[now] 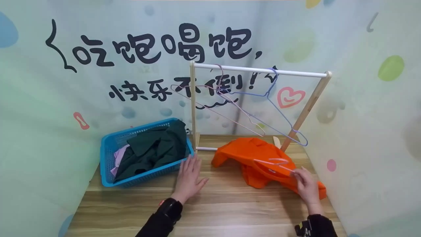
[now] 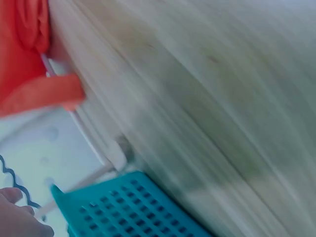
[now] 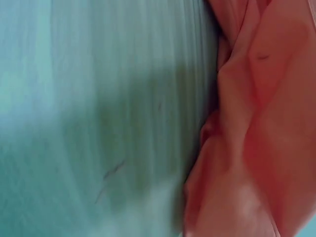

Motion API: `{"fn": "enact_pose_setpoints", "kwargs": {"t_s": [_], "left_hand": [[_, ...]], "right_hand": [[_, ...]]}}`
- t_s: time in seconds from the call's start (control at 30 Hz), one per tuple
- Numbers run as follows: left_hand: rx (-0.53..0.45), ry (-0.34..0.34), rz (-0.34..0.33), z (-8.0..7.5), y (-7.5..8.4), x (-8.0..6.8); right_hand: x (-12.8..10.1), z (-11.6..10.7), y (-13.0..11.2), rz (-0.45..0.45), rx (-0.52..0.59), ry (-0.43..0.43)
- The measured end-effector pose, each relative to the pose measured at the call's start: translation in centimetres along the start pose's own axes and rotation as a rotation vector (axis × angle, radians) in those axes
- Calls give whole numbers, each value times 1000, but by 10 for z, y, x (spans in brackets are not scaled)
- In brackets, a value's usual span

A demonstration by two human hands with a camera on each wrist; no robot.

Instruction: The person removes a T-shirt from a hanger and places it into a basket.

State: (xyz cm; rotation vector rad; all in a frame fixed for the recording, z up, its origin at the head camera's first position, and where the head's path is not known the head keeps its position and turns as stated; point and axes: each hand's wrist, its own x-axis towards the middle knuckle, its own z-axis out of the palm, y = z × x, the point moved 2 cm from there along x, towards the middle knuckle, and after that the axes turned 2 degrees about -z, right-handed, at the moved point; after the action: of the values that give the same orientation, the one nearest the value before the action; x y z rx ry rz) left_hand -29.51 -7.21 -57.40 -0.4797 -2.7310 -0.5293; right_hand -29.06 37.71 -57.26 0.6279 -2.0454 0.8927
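My left hand (image 1: pixel 188 179) is held with straight fingers beside the front right corner of the blue basket (image 1: pixel 103 158), holding nothing. In the left wrist view part of that hand (image 2: pixel 19 217) shows at the lower left, near the basket's perforated side (image 2: pixel 123 212). On the right, my right hand (image 1: pixel 306 185) pinches a pale pink wire hanger (image 1: pixel 267 162) at one side. An orange garment (image 1: pixel 250 148) hangs around and below this hanger, its lower folds close to the table. The orange cloth (image 3: pixel 266 148) fills the right of the right wrist view; the fingers are out of sight there.
Behind the orange garment stands a rack with a white top rod (image 1: pixel 243 68) and wooden posts. A pink hanger (image 1: pixel 230 118) and a blue hanger (image 1: pixel 286 118) hang from it. Dark green clothing (image 1: pixel 158 144) and a lilac piece (image 1: pixel 120 156) lie in the basket. Printed fabric walls surround the wooden table (image 1: pixel 223 210).
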Motion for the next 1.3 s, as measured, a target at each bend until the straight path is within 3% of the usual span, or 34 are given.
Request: {"fn": "enact_pose_setpoints", "kwargs": {"t_s": [0.23,0.57,0.8,1.03,1.3], "left_hand": [[-59,16,80,0,24,14],[-191,56,198,2,28,7],[-310,50,81,-7,19,3],[-392,187,-12,-19,7,-2],[-504,239,-147,-22,0,-5]], "right_hand": [[15,23,-17,-113,63,-74],[29,46,-38,-156,151,-123],[36,42,-39,-97,53,-103],[37,35,-32,-2,23,-16],[34,35,-29,169,48,61]]}}
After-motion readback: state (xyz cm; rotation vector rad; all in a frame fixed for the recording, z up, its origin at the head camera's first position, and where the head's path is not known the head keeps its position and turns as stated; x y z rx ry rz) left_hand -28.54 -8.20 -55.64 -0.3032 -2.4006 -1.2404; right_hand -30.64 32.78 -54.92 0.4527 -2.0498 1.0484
